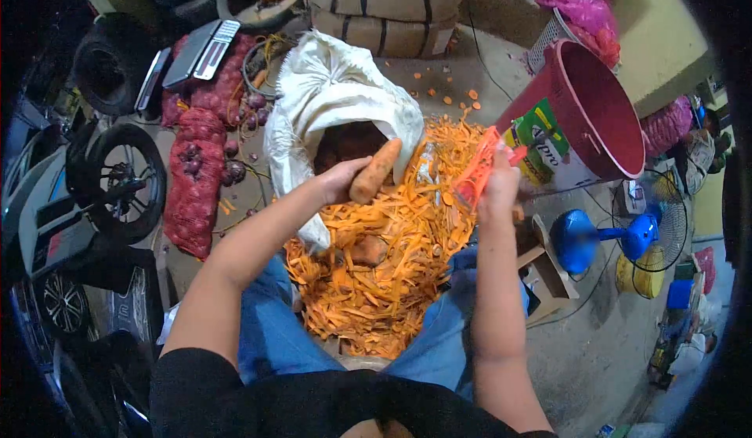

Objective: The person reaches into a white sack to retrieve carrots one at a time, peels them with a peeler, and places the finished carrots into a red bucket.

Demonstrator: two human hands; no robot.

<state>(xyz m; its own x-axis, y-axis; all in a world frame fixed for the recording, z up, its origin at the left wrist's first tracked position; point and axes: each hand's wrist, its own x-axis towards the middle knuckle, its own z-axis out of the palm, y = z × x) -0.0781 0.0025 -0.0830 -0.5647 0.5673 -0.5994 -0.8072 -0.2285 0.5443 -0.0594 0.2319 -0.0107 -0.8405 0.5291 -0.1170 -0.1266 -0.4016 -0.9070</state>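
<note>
A thick carrot [376,173], its skin partly brownish, is held by my left hand [342,179] with the fingers wrapped round its lower end. My right hand [500,191] is closed on an orange-red plastic peeler [476,170], apart from the carrot and to its right. Below both hands, a heap of carrot peelings [376,281] spreads between my knees, with one short carrot piece [370,250] lying in it. Just beyond my left hand a white woven sack [333,85] gapes open, its inside dark.
A large dark red bucket [540,93] leans at the right. Red net sacks of onions [194,179] lie at the left near a scale [202,52] and a motorcycle [74,219]. A blue fan [603,238] and a cardboard box [548,277] are at the right.
</note>
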